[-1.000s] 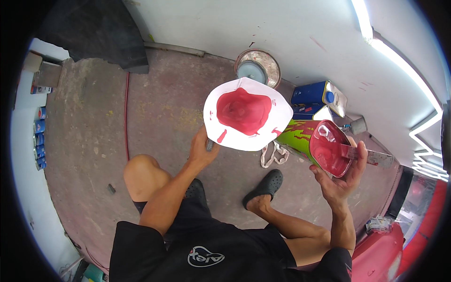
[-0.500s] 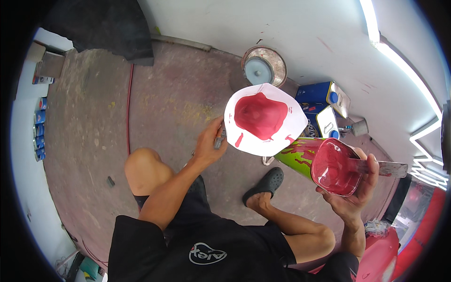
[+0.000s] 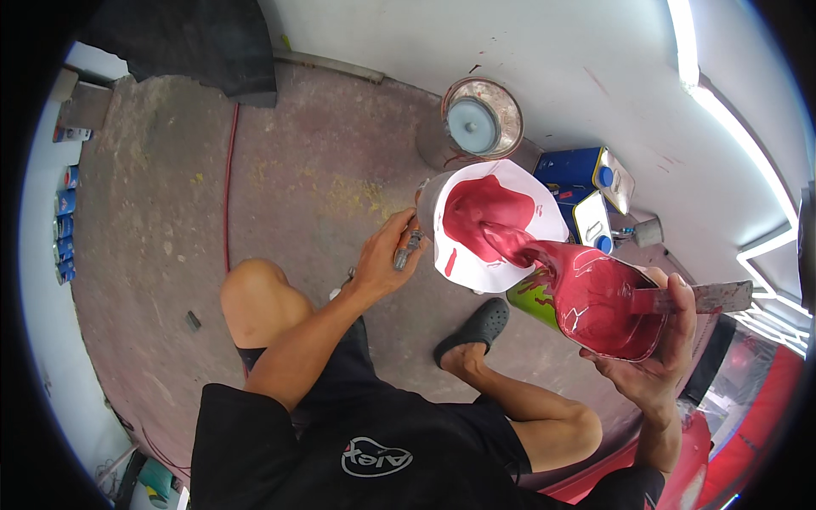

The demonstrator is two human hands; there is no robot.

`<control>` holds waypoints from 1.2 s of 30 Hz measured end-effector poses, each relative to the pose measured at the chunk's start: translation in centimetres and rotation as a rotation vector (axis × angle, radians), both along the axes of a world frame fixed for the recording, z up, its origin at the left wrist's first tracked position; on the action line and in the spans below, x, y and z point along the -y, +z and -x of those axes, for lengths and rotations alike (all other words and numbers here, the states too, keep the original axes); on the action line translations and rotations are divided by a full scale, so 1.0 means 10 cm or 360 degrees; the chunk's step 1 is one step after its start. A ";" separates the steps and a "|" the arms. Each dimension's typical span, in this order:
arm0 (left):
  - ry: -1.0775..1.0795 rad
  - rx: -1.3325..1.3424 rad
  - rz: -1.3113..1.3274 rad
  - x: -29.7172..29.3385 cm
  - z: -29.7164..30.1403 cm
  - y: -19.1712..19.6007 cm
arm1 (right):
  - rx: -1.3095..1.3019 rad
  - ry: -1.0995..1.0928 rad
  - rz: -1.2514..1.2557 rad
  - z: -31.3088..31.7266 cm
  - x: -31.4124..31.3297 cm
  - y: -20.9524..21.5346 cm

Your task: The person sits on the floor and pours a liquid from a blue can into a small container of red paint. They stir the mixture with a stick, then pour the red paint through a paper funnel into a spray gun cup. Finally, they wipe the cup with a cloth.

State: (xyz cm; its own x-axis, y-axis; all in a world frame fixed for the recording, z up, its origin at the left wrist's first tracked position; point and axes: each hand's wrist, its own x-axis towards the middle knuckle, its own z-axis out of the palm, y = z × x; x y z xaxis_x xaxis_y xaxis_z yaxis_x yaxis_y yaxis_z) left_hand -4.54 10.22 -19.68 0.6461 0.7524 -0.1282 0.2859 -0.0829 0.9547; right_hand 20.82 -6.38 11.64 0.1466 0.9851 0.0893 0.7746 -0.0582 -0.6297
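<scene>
Right hand point(image 3: 654, 357) grips the tilted tin point(image 3: 595, 310) — red paint streaming into the paper funnel point(image 3: 501, 221), left hand point(image 3: 387, 255) clamped on its cup — plenty left.

Red paint point(image 3: 510, 242) into white funnel point(image 3: 497, 225)

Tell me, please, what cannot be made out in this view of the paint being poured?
All in the head view:
- The cup under the white paper funnel: the funnel covers its mouth, so its fill is hidden.
- The tool in the left hand: fingers cover most of it.
- The can in the right hand: paint coats it, hiding its depth.
- The stick: its lower end is sunk in paint.
</scene>
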 end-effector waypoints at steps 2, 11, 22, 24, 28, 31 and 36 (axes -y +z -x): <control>0.0011 0.0006 -0.0013 0.01 -0.01 0.01 | 0.0006 0.0026 0.0015 0.00 -0.05 0.05; 0.0024 0.0194 -0.0111 0.02 -0.04 0.01 | 0.0016 0.0041 0.0074 0.02 -0.06 0.09; 0.0002 0.0200 -0.0050 0.02 -0.02 0.03 | -0.0098 0.0042 0.0150 -0.01 -0.08 0.11; -0.0023 0.0174 0.0004 0.01 -0.03 0.02 | -0.0051 0.0002 0.0185 -0.02 -0.06 0.13; -0.0055 0.0126 0.0041 -0.01 -0.02 0.05 | -0.0064 -0.0028 0.0215 -0.02 -0.08 0.12; -0.0060 0.0137 0.0039 -0.02 -0.01 0.02 | -0.0050 -0.0026 0.0224 -0.03 -0.10 0.12; -0.0089 0.0111 0.0083 -0.03 -0.01 0.01 | -0.0058 -0.0108 0.0234 -0.02 -0.09 0.12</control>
State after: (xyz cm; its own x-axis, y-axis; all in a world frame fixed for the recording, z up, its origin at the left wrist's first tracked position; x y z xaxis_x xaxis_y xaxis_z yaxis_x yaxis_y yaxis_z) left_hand -4.41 10.52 -19.55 0.6958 0.7083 -0.1194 0.2149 -0.0467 0.9755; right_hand 21.02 -5.50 12.79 0.2140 0.9749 -0.0619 0.7425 -0.2035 -0.6382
